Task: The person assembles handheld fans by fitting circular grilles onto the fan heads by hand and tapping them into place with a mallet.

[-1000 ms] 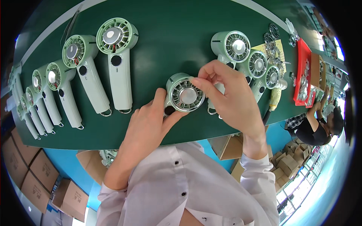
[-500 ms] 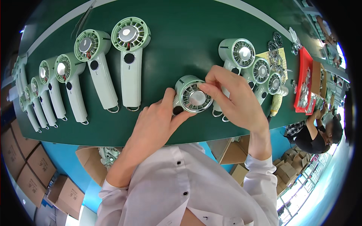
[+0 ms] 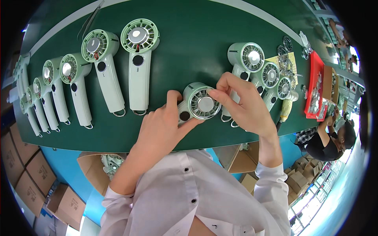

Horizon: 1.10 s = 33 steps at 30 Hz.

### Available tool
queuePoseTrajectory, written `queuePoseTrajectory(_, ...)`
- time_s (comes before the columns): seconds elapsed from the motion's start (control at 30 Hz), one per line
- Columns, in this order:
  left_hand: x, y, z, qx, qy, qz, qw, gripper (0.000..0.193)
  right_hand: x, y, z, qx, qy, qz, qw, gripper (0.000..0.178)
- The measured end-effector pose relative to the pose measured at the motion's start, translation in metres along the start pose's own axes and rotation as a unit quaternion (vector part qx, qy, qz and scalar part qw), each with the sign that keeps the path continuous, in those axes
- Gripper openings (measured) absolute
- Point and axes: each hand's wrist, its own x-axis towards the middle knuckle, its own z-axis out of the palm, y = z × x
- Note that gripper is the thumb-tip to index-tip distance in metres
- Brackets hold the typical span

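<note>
A pale green handheld fan [image 3: 205, 103] is held low over the green table, its round silver-centred face turned up. My left hand [image 3: 160, 122] wraps around the lower side of its head and the top of its handle, thumb beneath. At the upper right edge of the face, my right hand [image 3: 245, 103] pinches the rim with thumb and forefinger; whether a small part sits between those fingertips is hidden. Just beyond the right hand lie several similar fans, including one with a silver front [image 3: 252, 56]. Left of centre, another fan [image 3: 139, 65] shows red wires in its head.
More fans [image 3: 80, 96] stretch in a row to the left. Tweezers [image 3: 91, 19] lie behind them. Clear round covers [image 3: 286, 59], a yellow-handled tool [image 3: 285, 112] and a red tray [image 3: 315, 86] are at right. Open cartons [image 3: 94, 169] stand below the table edge; a person [image 3: 332, 139] sits far right.
The right hand has dropped slightly at the fan's rim, and the fan has tipped a little in my grip. The whole view has shifted slightly.
</note>
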Motion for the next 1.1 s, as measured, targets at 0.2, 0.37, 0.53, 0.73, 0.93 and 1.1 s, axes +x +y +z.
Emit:
queuePoseTrajectory(0.2, -0.001, 0.001, 0.005, 0.034, 0.115, 0.126, 0.985, 0.063, -0.005, -0.001, 0.003, -0.009, 0.02, -0.008, 1.0, 0.018)
queuePoseTrajectory(0.37, 0.005, -0.004, 0.008, -0.119, 0.101, 0.137, 0.978, 0.056, -0.003, -0.002, 0.003, -0.031, 0.035, -0.01, 0.999, 0.02)
queuePoseTrajectory(0.53, 0.004, 0.009, 0.001, -0.169, 0.05, 0.08, 0.981, 0.051, -0.007, -0.002, 0.002, -0.032, 0.042, -0.002, 0.999, 0.02)
queuePoseTrajectory(0.73, 0.009, 0.006, 0.007, -0.109, 0.082, 0.095, 0.986, 0.047, -0.007, -0.001, 0.005, -0.02, 0.042, 0.0, 0.999, 0.021)
queuePoseTrajectory(0.93, 0.009, 0.009, 0.009, -0.121, 0.098, 0.086, 0.984, 0.045, -0.009, 0.0, 0.008, -0.021, 0.047, -0.013, 0.999, 0.021)
queuePoseTrajectory(1.1, 0.009, 0.008, 0.01, -0.155, 0.095, 0.087, 0.979, 0.042, -0.017, -0.013, 0.009, -0.053, 0.054, -0.061, 0.995, 0.021)
